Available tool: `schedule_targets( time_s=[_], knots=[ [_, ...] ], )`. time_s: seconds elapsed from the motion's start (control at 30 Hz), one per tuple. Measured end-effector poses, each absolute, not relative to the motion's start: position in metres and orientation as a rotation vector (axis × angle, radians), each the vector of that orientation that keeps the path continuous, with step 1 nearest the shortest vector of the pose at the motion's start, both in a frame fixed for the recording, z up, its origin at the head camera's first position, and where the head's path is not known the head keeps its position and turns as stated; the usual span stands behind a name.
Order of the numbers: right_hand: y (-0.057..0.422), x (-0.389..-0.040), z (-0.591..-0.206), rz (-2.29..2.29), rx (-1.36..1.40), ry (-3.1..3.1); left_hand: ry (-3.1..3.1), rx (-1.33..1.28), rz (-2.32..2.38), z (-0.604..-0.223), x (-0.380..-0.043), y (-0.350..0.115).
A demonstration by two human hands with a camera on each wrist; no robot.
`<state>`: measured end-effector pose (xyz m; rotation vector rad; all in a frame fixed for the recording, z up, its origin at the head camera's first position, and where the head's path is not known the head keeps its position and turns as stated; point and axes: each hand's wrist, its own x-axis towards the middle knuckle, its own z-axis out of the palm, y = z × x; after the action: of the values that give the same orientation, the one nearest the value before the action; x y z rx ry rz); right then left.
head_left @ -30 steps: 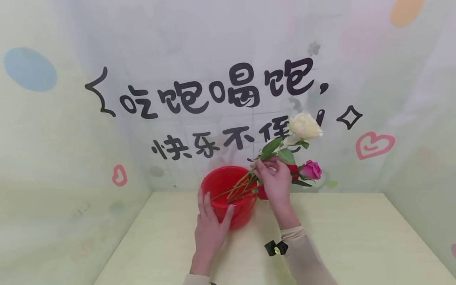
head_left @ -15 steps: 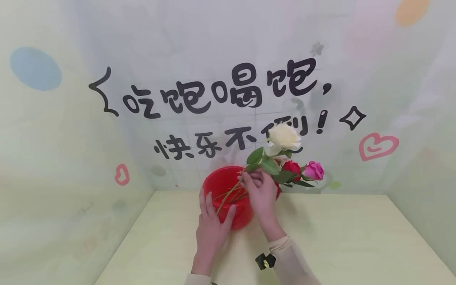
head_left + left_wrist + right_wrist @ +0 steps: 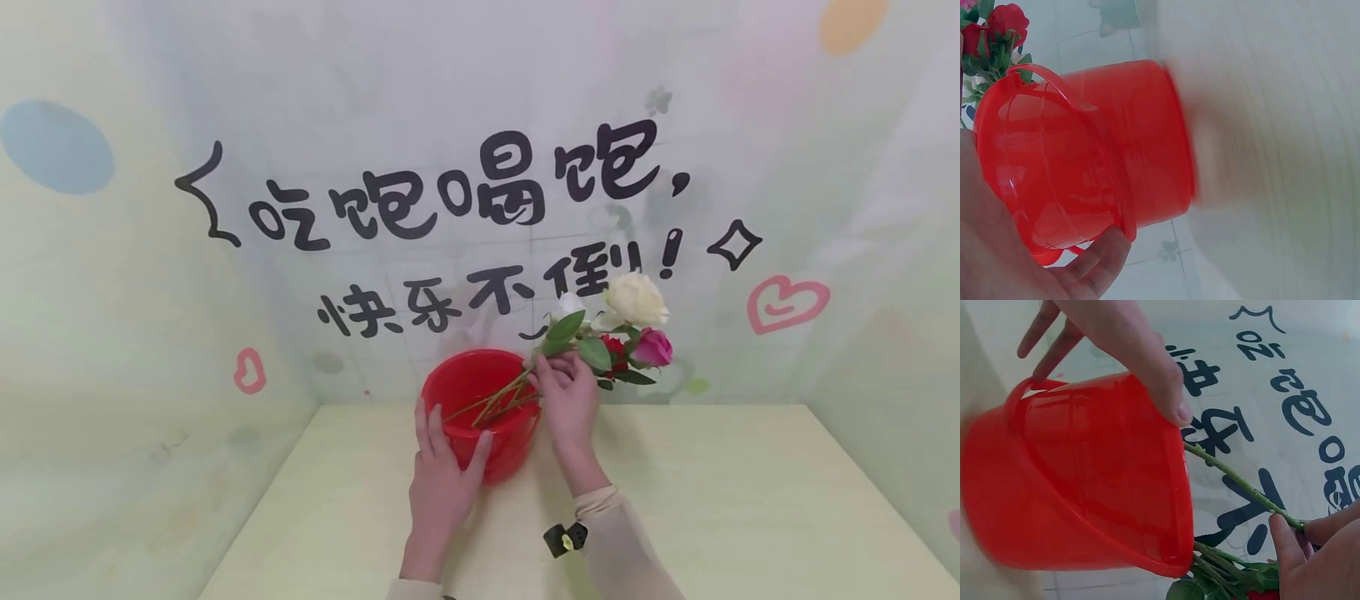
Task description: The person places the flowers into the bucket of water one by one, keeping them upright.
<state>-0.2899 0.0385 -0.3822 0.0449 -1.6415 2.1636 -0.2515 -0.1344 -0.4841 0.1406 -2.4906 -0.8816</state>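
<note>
A red plastic bucket (image 3: 495,458) stands upright on the table, its handle (image 3: 1119,181) hanging down the side. My left hand (image 3: 441,492) holds the bucket's near left side, with the thumb at the rim and the fingers spread along the wall. Over the right rim, my right hand (image 3: 566,404) pinches a green rose stem (image 3: 1241,484) between thumb and fingers. That stem reaches into the bucket and appears to lead up to a cream-white rose (image 3: 637,298). Beside it, a pink rose (image 3: 652,347) and a red rose (image 3: 1009,24) lean out over the rim.
A pale wood table (image 3: 735,492) lies under the bucket. Close behind rises a light backdrop (image 3: 420,92) with large black writing. A small black device (image 3: 565,540) is at the right sleeve.
My right hand and the cream-white rose went left and down, then back a little to the right. The left hand has stayed on the bucket.
</note>
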Motion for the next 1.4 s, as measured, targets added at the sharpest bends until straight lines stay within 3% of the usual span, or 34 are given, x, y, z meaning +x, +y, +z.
schedule_targets(
  time_s=[0.8, 1.4],
  knots=[
    [0.028, -0.283, -0.426, 2.187, 0.097, -1.824, -2.482, 0.134, -0.88, -0.483, -0.248, -0.133],
    [0.043, -0.287, -0.428, 2.366, 0.065, -1.843, -2.431, 0.097, -0.779, -0.487, -0.252, -0.133]
  ],
)
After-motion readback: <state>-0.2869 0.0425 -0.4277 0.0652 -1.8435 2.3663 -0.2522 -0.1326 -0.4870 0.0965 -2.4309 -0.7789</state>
